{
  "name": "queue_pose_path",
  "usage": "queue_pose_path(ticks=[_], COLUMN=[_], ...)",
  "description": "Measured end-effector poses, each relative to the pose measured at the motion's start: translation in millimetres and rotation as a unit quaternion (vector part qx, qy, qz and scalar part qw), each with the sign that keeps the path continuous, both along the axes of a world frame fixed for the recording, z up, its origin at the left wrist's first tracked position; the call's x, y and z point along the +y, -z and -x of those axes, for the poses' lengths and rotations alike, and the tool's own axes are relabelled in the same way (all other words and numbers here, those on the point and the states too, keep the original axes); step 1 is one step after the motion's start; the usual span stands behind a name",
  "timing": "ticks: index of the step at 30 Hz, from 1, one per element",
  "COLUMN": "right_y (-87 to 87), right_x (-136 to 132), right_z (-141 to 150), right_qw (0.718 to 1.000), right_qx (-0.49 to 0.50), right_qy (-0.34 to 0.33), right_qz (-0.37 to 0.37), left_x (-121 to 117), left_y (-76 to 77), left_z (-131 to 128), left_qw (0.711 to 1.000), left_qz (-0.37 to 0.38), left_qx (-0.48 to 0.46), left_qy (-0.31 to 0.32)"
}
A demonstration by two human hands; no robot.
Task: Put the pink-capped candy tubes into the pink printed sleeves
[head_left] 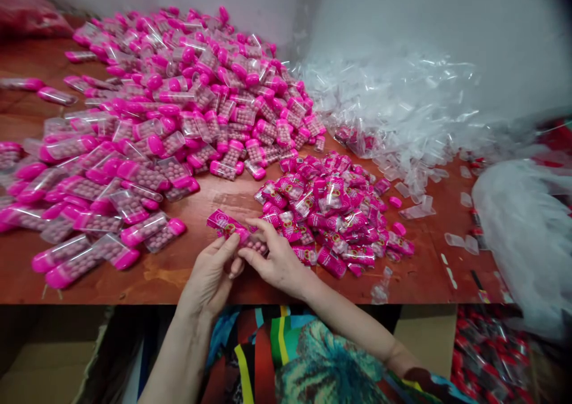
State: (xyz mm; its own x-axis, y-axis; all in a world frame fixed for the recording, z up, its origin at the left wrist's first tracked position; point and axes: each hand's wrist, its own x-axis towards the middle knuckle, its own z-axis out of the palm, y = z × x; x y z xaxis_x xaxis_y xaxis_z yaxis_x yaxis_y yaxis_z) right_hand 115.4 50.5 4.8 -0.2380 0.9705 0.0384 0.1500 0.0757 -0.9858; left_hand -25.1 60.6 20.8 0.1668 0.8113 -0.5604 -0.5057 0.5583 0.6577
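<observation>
Far L, back corner of the table: a red bundle, blurry, contents can't tell. Below the table's front edge on that side, a cardboard box, open top. Next, covering most of the L half & running back to the wall, a big heap of clear tubes w/ bright pink caps, small pink balls inside; most lie flat or tilted on each other, a few stray ones at the heap's L edge. Front, approx centre-L, the L hand is narrow, thumb & fingers pinching the L part of one pink printed pack; this pack is just above the tabletop, btwn both hands, nr the front edge, pink balls showing at its R end. The R hand is narrow too, thumb & fingers on that R end. Patterned clothing shows below the arms. Just R of the hands, a smaller pile of printed packs. Behind & R of it, a loose mass of clear plastic vs. the wall, w/ scattered clear pcs in front. Further R, two white strips, then red-capped items below table level, & far R a whitish translucent bag.
</observation>
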Motion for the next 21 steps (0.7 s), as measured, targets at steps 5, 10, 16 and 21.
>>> queue_pose_path(ticks=[5, 10, 16, 21], right_y=[7.4, 14.4, 14.0, 5.2], right_x=[-7, -13, -18, -15], right_z=[-4, -3, 9, 10], right_qw=[0.984, 0.936, 0.961, 0.942], right_qx=[0.137, 0.27, 0.225, 0.261], right_qy=[-0.048, -0.081, 0.02, 0.001], right_qz=[0.099, 0.21, 0.161, 0.213], left_x=[0, -4, -6, -9], left_y=[-0.3, -3.2, -8.5, -2.7], left_z=[3, -1, -5, -5], left_qw=[0.999, 0.999, 0.997, 1.0], left_qz=[-0.02, -0.013, 0.001, 0.003], left_qx=[-0.025, -0.001, 0.077, 0.014], left_qy=[-0.003, 0.029, -0.003, -0.003])
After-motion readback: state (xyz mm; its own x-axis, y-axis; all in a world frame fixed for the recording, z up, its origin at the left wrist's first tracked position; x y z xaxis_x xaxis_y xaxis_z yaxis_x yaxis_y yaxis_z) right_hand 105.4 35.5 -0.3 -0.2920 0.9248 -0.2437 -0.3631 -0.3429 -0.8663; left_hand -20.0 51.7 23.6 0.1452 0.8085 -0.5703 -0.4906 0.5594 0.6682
